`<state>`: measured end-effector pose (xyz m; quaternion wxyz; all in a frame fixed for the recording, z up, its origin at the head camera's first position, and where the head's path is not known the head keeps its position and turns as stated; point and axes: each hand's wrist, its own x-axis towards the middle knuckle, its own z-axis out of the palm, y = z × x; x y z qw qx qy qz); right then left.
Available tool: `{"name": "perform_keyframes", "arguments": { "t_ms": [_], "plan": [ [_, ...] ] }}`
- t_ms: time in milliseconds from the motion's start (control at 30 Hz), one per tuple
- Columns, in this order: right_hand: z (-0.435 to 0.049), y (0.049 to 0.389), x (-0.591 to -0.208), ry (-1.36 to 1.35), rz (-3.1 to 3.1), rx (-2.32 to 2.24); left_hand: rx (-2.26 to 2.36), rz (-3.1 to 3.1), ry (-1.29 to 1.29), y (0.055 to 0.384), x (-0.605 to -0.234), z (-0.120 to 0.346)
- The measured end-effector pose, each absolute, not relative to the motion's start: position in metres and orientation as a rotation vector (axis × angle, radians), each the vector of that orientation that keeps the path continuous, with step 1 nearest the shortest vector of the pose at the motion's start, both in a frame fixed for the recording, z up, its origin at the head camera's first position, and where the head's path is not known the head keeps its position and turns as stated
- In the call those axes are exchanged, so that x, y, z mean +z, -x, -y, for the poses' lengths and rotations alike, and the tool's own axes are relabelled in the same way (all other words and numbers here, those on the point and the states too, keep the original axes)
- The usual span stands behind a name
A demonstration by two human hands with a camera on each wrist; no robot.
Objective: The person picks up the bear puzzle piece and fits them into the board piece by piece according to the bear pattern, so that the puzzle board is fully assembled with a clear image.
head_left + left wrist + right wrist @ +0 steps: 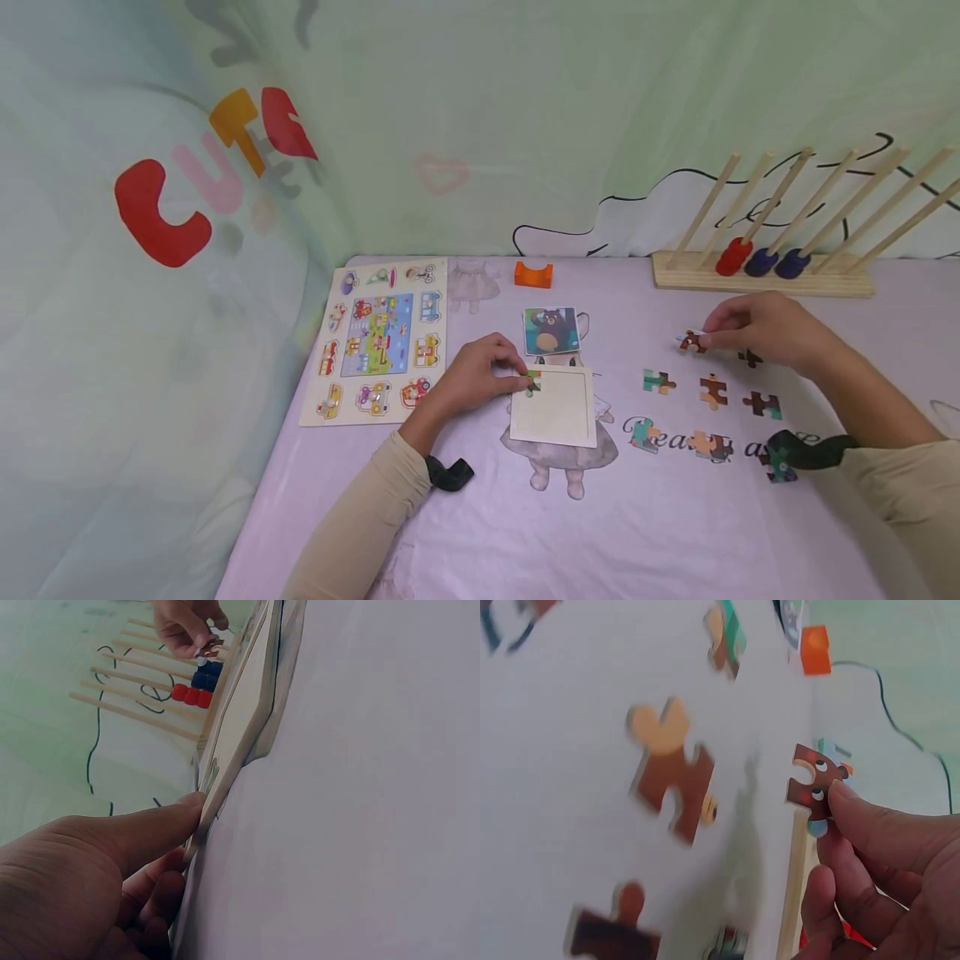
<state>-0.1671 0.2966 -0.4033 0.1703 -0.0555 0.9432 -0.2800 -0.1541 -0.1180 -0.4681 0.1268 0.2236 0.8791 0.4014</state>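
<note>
My right hand (pixel 772 329) pinches a brown jigsaw piece (pixel 817 784) with a bear's eyes on it, raised above the table. Thumb and fingers of my left hand (pixel 480 371) grip the upper left edge of a square wooden puzzle tray (pixel 562 417). Inside that corner of the tray lies a green jigsaw piece (pixel 534 382), partly covered by the left thumb in the head view. Several loose pieces lie to the right of the tray, among them a brown and tan piece (pixel 671 772) and a teal one (pixel 658 382). Behind the tray is a bear picture card (pixel 551 330).
A wooden peg board (pixel 318 408) with vehicle pictures lies at the left. An orange block (pixel 533 275) stands toward the back. At the back right, a wooden rack (pixel 757 280) has upright rods with red and blue beads. Cloth walls border the table's left and back.
</note>
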Motion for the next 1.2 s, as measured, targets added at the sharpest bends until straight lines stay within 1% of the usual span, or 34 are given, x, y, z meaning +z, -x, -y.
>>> {"name": "perform_keyframes", "arguments": {
  "t_ms": [567,1200],
  "plan": [
    [-0.243,0.16,-0.397,0.292,-2.602,-0.914,1.167,-2.568,-0.658,0.154,-0.47,0.117],
    [-0.196,0.158,-0.402,0.426,-2.493,-0.985,1.149,-2.577,-0.661,0.153,-0.468,0.118]
  ]
}}
